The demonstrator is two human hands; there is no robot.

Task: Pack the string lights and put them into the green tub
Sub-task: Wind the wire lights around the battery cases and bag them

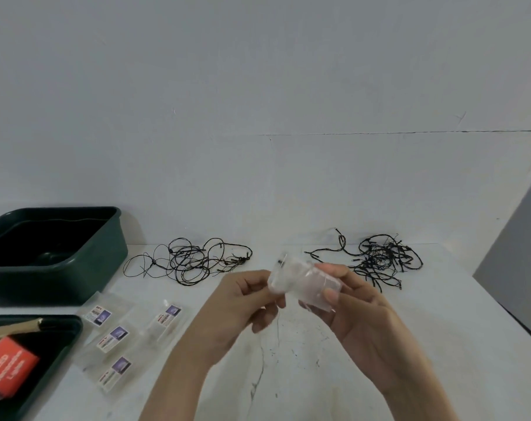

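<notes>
Both hands, left hand (243,294) and right hand (352,302), grasp a small clear plastic bag (303,282), seemingly holding lights; keep its mouth pinched wide before feeding wire.

Person, upper limbs, pair. Left grip (243,299): bare hand, bare left forearm (179,375), unsleeved to frame edge. Right grip (358,311): bare hand, short plain thumbnail (331,296), bare right forearm (410,384).
</notes>
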